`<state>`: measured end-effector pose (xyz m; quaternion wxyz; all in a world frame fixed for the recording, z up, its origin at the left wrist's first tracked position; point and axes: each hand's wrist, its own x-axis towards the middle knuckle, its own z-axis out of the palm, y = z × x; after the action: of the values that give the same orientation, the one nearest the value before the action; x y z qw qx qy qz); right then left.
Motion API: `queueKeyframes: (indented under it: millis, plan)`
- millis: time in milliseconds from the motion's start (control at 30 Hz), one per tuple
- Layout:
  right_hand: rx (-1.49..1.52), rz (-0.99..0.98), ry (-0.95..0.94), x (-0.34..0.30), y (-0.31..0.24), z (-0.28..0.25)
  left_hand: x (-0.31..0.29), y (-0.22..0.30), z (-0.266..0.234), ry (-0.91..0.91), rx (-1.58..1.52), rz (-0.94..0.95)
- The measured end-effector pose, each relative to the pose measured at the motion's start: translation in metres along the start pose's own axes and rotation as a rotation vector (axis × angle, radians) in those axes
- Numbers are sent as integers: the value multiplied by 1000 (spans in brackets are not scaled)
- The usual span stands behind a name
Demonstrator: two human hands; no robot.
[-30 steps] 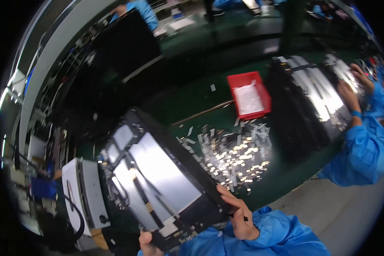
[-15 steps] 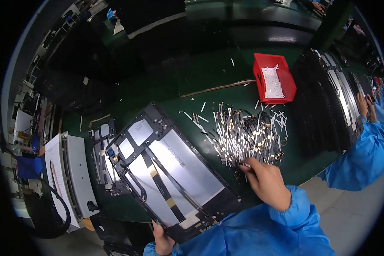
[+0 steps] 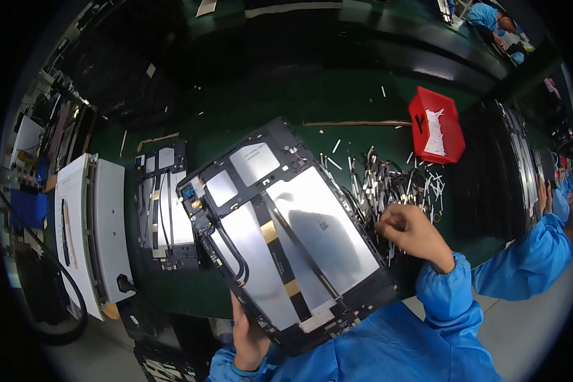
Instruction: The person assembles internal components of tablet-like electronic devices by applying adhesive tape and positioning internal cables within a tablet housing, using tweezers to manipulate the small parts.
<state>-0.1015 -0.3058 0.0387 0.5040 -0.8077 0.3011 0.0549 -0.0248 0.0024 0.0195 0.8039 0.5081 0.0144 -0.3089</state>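
Note:
My left hand (image 3: 249, 337) grips the lower left edge of an opened tablet (image 3: 328, 223), tilted up in front of me. Its inside shows silver battery panels, a black and gold ribbon cable and a dark frame. Just right of the tablet, my right hand (image 3: 417, 234) is closed in a pinch over a heap of small flex cables (image 3: 388, 181). Whatever sits between its fingertips is too small to make out. The tablet hides the heap's left part.
A red bin (image 3: 457, 127) with white strips stands beyond the heap. Loose white strips (image 3: 437, 184) lie nearby. At left are another opened tablet (image 3: 175, 216) and a white binder (image 3: 111, 229). A dark stack (image 3: 490, 169) and a co-worker's blue sleeve (image 3: 528, 258) are at right.
The tablet has shifted right, off the other opened tablet and over part of the cable heap. My right hand stays by the heap, its fingers now curled in a pinch. The view has shifted.

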Motion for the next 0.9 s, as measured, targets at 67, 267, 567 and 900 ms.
queueKeyframes:
  millis: [67,267,567,900]
  plan:
    - [70,-64,47,0,10,-1,7,7,7,76,-54,-31]
    - [160,1,219,-22,-13,-1,-28,27,8,128,165,244]
    - [383,-514,558,-88,-83,13,-51,63,21,-318,445,16]
    - [62,-566,-119,-58,-122,72,-42,64,-1,-347,125,-152]
